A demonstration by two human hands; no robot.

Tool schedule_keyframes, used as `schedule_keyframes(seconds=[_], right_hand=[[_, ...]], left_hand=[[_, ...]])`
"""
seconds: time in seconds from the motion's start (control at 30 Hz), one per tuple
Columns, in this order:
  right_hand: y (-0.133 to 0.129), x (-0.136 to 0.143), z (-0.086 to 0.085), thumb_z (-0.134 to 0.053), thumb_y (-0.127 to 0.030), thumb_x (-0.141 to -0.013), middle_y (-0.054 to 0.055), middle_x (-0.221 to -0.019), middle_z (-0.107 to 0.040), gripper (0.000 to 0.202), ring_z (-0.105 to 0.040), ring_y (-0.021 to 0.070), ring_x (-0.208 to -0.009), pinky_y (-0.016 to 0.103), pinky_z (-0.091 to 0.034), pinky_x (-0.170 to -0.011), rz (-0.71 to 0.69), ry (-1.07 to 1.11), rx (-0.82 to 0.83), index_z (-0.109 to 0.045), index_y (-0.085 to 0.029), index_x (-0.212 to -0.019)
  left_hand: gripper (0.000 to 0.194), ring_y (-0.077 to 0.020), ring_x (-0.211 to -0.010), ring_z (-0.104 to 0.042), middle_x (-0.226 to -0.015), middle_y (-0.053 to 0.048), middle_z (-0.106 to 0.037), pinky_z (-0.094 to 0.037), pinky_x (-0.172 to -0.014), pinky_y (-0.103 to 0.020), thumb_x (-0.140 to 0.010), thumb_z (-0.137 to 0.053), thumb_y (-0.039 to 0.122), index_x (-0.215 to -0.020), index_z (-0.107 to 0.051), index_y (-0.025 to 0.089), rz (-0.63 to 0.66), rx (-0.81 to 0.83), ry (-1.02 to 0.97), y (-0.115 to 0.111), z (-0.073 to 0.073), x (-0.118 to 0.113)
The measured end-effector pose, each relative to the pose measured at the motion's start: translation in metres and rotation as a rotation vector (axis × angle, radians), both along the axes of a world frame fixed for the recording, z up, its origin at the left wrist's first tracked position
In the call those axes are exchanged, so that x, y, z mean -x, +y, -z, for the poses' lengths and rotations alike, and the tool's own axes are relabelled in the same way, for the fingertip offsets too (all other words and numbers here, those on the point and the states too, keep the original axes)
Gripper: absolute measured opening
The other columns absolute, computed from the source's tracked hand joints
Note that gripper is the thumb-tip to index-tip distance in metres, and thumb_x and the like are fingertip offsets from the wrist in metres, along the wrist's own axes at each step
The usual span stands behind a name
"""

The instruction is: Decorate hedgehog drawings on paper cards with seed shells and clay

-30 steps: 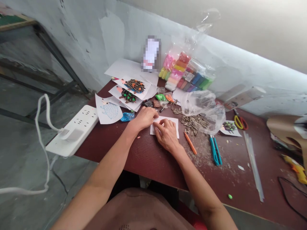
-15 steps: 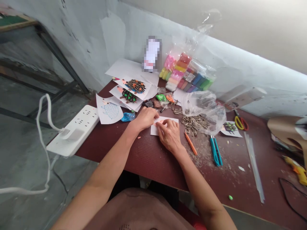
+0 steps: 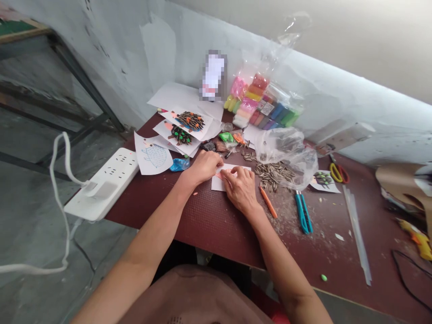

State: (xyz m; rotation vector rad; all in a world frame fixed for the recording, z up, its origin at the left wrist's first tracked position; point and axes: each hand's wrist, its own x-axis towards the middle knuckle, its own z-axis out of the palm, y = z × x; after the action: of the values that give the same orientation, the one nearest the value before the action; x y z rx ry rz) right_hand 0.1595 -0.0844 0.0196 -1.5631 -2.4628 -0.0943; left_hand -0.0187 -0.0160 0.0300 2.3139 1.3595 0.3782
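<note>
A small white card (image 3: pixel 218 185) lies on the table between my hands, with a flat patch of pink-orange clay (image 3: pixel 222 174) on it. My left hand (image 3: pixel 206 164) is closed at the card's upper left, its curled fingertips at the edge. Over the card's right side, my right hand (image 3: pixel 240 185) bends its fingers down onto the clay and hides part of it. Whether a small piece sits between those fingertips is hidden. Sunflower seeds (image 3: pixel 273 174) are heaped right of the card, with an orange pen-like stick (image 3: pixel 268 202) below them.
Hedgehog pictures (image 3: pixel 189 126) and a blue drawing (image 3: pixel 155 155) lie left. Bagged coloured clay (image 3: pixel 259 103) and a phone (image 3: pixel 213 74) stand at the wall. Rightward are a teal cutter (image 3: pixel 303 213), scissors (image 3: pixel 338 173), glue sticks (image 3: pixel 357 238) and a yellow glue gun (image 3: pixel 418 238). A power strip (image 3: pixel 104 184) sits left.
My right hand has shifted slightly to the right, its fingers drawn back a little, so more of the pink-orange clay shows. My left hand stays in place.
</note>
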Motion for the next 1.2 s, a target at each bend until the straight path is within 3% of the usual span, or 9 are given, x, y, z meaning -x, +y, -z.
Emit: schedule_keyframes(seconds=[0.5,0.8,1.2], right_hand=[[-0.008,0.001,0.000,-0.049,-0.033,-0.103,0.010,-0.109,-0.062,0.030,-0.047,0.0229,-0.093,0.038,-0.028,-0.088,-0.011,-0.026,-0.014,-0.072,-0.027,-0.122],[-0.009,0.004,0.000,-0.049,-0.036,-0.103,0.009,-0.111,-0.062,0.031,-0.047,0.0225,-0.094,0.037,-0.029,-0.090,-0.064,-0.035,-0.019,-0.070,-0.028,-0.126],[-0.011,0.000,0.002,-0.046,-0.034,-0.105,0.010,-0.109,-0.062,0.033,-0.047,0.0230,-0.094,0.038,-0.029,-0.089,0.009,-0.058,-0.060,-0.071,-0.026,-0.124]], left_hand=[[0.020,-0.0243,-0.095,-0.070,-0.095,-0.010,-0.078,-0.045,-0.088,-0.034,-0.087,-0.060,0.014,-0.091,-0.080,0.017,-0.010,-0.009,-0.013,0.001,0.004,0.000],[0.023,-0.0266,-0.101,-0.072,-0.102,-0.011,-0.080,-0.045,-0.086,-0.036,-0.088,-0.058,0.011,-0.091,-0.080,0.016,0.001,-0.002,0.043,-0.001,-0.002,-0.001],[0.024,-0.0253,-0.103,-0.072,-0.107,-0.010,-0.080,-0.046,-0.089,-0.035,-0.090,-0.059,0.012,-0.099,-0.081,0.017,-0.012,0.017,0.008,0.001,0.002,-0.001]])
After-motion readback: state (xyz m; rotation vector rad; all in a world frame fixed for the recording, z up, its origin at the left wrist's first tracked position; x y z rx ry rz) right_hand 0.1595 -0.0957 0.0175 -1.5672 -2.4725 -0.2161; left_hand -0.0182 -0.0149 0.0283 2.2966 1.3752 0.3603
